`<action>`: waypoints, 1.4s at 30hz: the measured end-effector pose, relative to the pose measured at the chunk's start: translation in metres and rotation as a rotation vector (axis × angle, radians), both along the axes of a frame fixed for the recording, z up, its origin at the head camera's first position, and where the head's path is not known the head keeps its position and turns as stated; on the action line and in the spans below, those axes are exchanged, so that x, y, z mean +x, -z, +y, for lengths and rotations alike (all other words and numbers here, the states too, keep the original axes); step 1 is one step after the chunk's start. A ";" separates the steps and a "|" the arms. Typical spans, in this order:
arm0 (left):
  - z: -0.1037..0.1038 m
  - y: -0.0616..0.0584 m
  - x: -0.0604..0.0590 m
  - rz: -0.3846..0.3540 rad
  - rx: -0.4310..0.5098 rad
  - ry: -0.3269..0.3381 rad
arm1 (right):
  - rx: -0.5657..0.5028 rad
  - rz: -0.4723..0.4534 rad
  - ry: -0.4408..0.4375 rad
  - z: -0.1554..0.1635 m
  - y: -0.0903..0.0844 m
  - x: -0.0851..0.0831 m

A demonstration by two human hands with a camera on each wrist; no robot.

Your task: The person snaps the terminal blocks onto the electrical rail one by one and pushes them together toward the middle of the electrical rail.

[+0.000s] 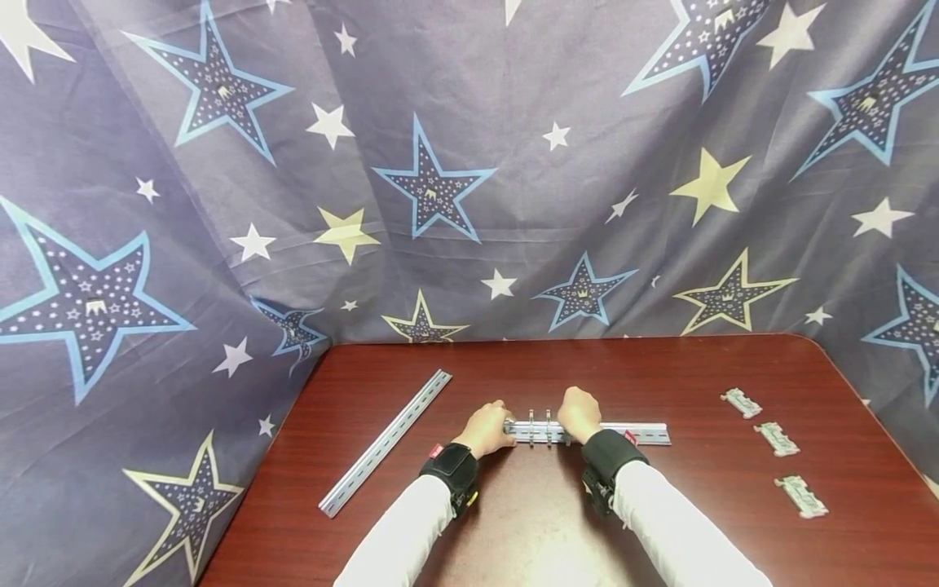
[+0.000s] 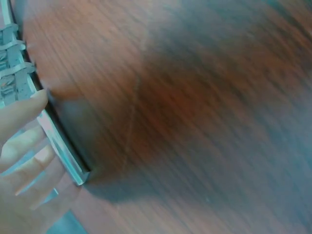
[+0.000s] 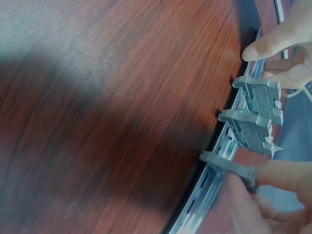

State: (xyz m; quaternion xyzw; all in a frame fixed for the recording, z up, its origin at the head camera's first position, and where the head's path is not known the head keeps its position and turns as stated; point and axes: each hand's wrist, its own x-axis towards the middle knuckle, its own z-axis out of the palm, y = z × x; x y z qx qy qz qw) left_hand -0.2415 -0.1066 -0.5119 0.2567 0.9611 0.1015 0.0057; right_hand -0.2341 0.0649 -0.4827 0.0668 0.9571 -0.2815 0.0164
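A slotted metal DIN rail (image 1: 649, 433) lies crosswise in front of me. My left hand (image 1: 487, 430) grips it near the left end, with the thumb on the near edge and the fingers at the far side. Two thin grey terminal blocks (image 3: 261, 95) (image 3: 247, 129) stand upright across the rail between my hands. Between thumb and fingers, my right hand (image 1: 579, 414) pinches a third grey terminal block (image 3: 226, 165). That one sits at the rail too, tilted compared with the other two, its near end over the rail's near edge.
A second slotted rail (image 1: 385, 444) lies slanted on the left of the brown wooden table (image 1: 528, 514). Toward the right edge, three loose grey terminal blocks (image 1: 742, 403) (image 1: 776, 439) (image 1: 801, 496) lie flat in a row. Star-patterned cloth (image 1: 455, 269) hangs behind and at the left.
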 end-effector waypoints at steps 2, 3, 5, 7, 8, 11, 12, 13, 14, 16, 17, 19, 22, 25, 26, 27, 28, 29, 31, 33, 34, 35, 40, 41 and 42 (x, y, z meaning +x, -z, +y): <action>0.001 -0.002 0.000 -0.009 -0.007 -0.012 | -0.008 0.011 -0.011 0.003 0.001 0.001; 0.002 -0.002 0.000 -0.009 -0.012 -0.018 | -0.014 0.021 -0.018 0.004 0.003 0.001; 0.003 -0.003 -0.001 -0.010 -0.019 -0.027 | -0.019 0.046 -0.035 0.006 0.006 0.000; 0.004 -0.004 -0.001 -0.015 -0.020 -0.039 | -0.013 0.068 -0.051 0.008 0.009 0.000; 0.004 -0.004 -0.001 -0.016 -0.017 -0.044 | -0.011 0.067 -0.057 0.009 0.009 0.001; 0.004 -0.003 -0.001 -0.032 0.003 -0.056 | -0.028 0.049 -0.062 0.011 0.007 0.003; 0.004 -0.003 -0.001 -0.037 0.009 -0.058 | -0.040 0.033 -0.058 0.013 0.005 0.004; 0.003 -0.003 -0.001 -0.041 0.016 -0.061 | -0.055 0.018 -0.053 0.014 0.003 0.005; 0.003 -0.002 -0.001 -0.042 0.020 -0.060 | -0.072 0.008 -0.049 0.016 0.001 0.006; 0.003 -0.002 -0.001 -0.046 0.025 -0.059 | -0.081 -0.002 -0.048 0.022 -0.002 0.008; 0.002 -0.002 -0.001 -0.045 0.025 -0.058 | -0.078 -0.009 -0.047 0.026 -0.004 0.008; 0.002 -0.001 -0.001 -0.044 0.027 -0.059 | -0.064 -0.023 -0.045 0.034 -0.007 0.008; 0.001 -0.001 -0.001 -0.039 0.030 -0.061 | -0.032 -0.039 -0.047 0.048 -0.012 0.008; 0.001 0.000 -0.001 -0.040 0.039 -0.074 | -0.029 -0.046 -0.055 0.063 -0.015 0.010; 0.001 0.000 -0.001 -0.041 0.040 -0.078 | -0.034 -0.046 -0.058 0.068 -0.016 0.011; 0.002 0.000 0.000 -0.042 0.041 -0.082 | -0.037 -0.040 -0.065 0.073 -0.017 0.011; 0.002 -0.001 0.000 -0.046 0.044 -0.088 | -0.044 -0.039 -0.069 0.078 -0.017 0.012; 0.002 0.000 0.000 -0.049 0.046 -0.094 | -0.050 -0.034 -0.073 0.083 -0.017 0.013; 0.003 0.000 0.000 -0.051 0.051 -0.098 | -0.062 -0.027 -0.081 0.092 -0.017 0.014; 0.003 0.000 0.000 -0.050 0.054 -0.098 | -0.066 -0.020 -0.085 0.101 -0.017 0.014; 0.004 0.000 0.001 -0.050 0.056 -0.097 | -0.069 -0.017 -0.085 0.106 -0.017 0.015; 0.004 0.000 0.001 -0.049 0.055 -0.094 | -0.068 -0.013 -0.085 0.111 -0.017 0.015; 0.005 -0.003 0.002 -0.035 0.050 -0.088 | -0.054 -0.001 -0.075 0.135 -0.019 0.018; 0.006 -0.003 0.002 -0.034 0.048 -0.088 | -0.049 -0.001 -0.074 0.140 -0.019 0.018; 0.006 -0.004 0.003 -0.033 0.048 -0.087 | -0.047 0.000 -0.072 0.145 -0.020 0.019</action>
